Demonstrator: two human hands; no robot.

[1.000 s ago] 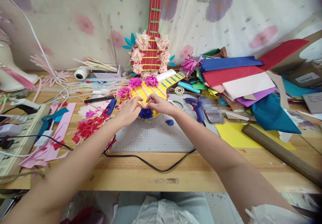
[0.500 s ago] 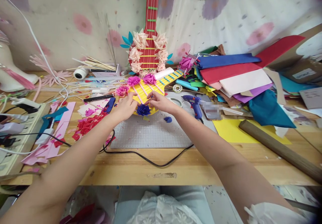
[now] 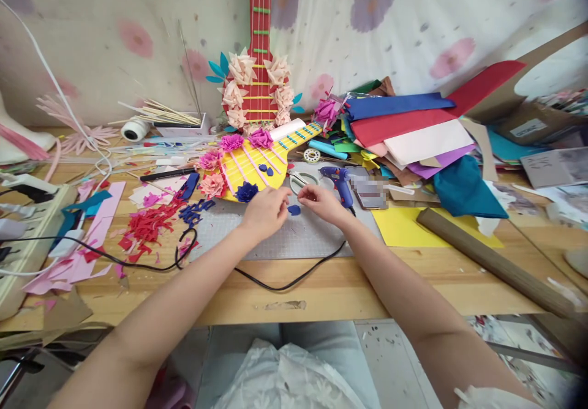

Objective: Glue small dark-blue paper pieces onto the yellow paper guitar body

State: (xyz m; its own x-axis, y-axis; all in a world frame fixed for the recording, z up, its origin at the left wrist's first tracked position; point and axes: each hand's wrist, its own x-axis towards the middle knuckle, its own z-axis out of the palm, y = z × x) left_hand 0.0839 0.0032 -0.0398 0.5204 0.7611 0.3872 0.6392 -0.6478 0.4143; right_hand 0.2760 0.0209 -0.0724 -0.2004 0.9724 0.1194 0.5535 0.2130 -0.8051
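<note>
A yellow toy guitar (image 3: pixel 239 173) lies tilted on the grey cutting mat (image 3: pixel 220 228), with paper flowers along its edge. On its lower edge is a dark blue paper flower (image 3: pixel 247 192), and two small blue paper pieces (image 3: pixel 266 170) rest on its face. My left hand (image 3: pixel 269 213) is just right of that flower, fingers curled together. Opposite it, my right hand (image 3: pixel 321 204) has thumb and fingers pinched; anything in either hand is too small to make out. Between and below them lies another blue paper piece (image 3: pixel 294 210). A ring-shaped item (image 3: pixel 303 180) shows behind the fingertips.
A blue glue gun (image 3: pixel 339 183) and a phone (image 3: pixel 369 191) are right of my hands. Its black cord (image 3: pixel 285 286) crosses the table front. Red paper scraps (image 3: pixel 151 222) lie left, coloured sheets (image 3: pixel 408 121) right. Behind stands a red toy guitar (image 3: pixel 261 100).
Both hands have left the yellow guitar's face and come right and nearer to me. The two blue pieces on the guitar are now uncovered. The view has shifted slightly.
</note>
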